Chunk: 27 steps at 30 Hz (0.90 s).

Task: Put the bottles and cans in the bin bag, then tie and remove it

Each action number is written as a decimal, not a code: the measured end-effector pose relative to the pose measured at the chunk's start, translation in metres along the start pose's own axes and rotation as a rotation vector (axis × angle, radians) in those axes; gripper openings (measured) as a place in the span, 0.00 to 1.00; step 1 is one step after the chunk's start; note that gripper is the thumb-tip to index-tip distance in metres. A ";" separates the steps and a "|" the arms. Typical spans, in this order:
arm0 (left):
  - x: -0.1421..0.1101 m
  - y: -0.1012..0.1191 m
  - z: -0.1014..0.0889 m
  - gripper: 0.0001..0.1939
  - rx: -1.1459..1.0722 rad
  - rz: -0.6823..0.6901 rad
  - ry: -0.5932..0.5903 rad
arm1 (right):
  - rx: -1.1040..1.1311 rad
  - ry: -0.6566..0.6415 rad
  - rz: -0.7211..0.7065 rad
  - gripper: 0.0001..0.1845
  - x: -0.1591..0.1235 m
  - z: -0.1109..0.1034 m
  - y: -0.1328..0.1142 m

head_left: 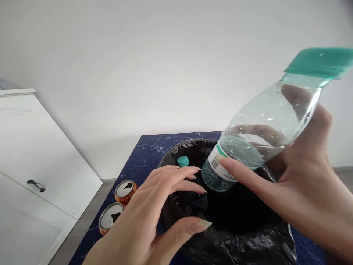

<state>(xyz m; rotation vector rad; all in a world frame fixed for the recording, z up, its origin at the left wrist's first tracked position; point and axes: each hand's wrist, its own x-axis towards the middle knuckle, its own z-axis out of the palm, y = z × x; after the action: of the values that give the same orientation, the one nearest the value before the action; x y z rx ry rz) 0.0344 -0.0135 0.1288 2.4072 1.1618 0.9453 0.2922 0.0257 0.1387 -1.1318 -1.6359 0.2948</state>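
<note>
In my right hand (pixel 298 162) is a clear plastic water bottle (pixel 256 121) with a green cap and a white label. It tilts, base down and left over the bin, with some water in its lower part. My left hand (pixel 154 213) hovers over the left rim of the bin, fingers apart and nothing in them. A black bag lines the bin (pixel 237 246), and its inside is dark. Another bottle (pixel 183 161), of which mainly the green cap shows, stands inside at the left, partly hidden by my left fingers.
Two opened orange cans (pixel 125 189) (pixel 110 217) stand left of the bin on a dark blue marbled table (pixel 146 151). A white cabinet (pixel 35 147) with a black handle is at the left. Behind the table rises a plain white wall (pixel 165 66).
</note>
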 end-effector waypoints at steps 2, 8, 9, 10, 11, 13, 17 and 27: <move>0.000 0.001 -0.001 0.30 0.007 -0.006 -0.009 | -0.002 -0.043 0.068 0.58 -0.001 0.001 0.002; 0.002 0.003 -0.003 0.29 0.028 -0.014 -0.033 | -0.073 -0.042 0.028 0.55 0.001 0.003 0.010; 0.002 0.003 -0.003 0.28 0.033 -0.008 -0.028 | -0.063 -0.010 0.005 0.54 0.001 0.003 0.012; 0.003 0.003 -0.003 0.28 0.037 -0.005 -0.027 | -0.054 0.011 -0.020 0.53 0.002 0.003 0.014; 0.003 0.002 -0.003 0.28 0.038 -0.006 -0.028 | -0.046 0.022 -0.043 0.52 0.002 0.003 0.015; 0.003 0.002 -0.003 0.27 0.033 -0.015 -0.032 | -0.036 0.014 -0.075 0.48 0.003 0.002 0.016; 0.002 0.002 -0.003 0.27 0.013 -0.019 -0.035 | -0.091 -0.027 -0.087 0.33 0.004 -0.001 0.012; 0.006 -0.001 -0.008 0.18 0.057 0.074 -0.027 | -0.149 -0.258 -0.067 0.25 0.008 0.000 0.004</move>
<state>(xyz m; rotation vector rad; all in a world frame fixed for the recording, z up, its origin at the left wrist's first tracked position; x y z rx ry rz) 0.0308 -0.0088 0.1369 2.5154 1.1120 0.9108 0.2945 0.0340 0.1416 -1.1846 -1.9465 0.2886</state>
